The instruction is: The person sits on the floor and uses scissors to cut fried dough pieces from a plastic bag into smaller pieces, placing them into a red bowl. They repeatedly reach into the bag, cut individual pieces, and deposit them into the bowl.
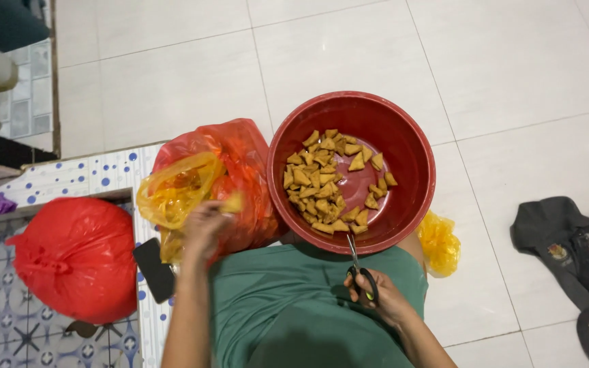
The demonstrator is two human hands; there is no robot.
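Observation:
A red round basin (414, 146) rests in front of my lap and holds several small triangular fried pieces (325, 180). My right hand (382, 294) grips black-handled scissors (358, 264) whose blades point up over the basin's near rim. My left hand (204, 228), blurred, holds one yellowish piece (233, 202) by a yellow plastic bag (172, 193). That bag lies inside an open red plastic bag (240, 160) left of the basin.
A tied red plastic bag (76, 259) sits on a patterned tile ledge at left, with a black phone (153, 269) beside it. A crumpled yellow bag (439, 243) lies right of my lap. Dark clothing (581, 266) lies on the white floor tiles at far right.

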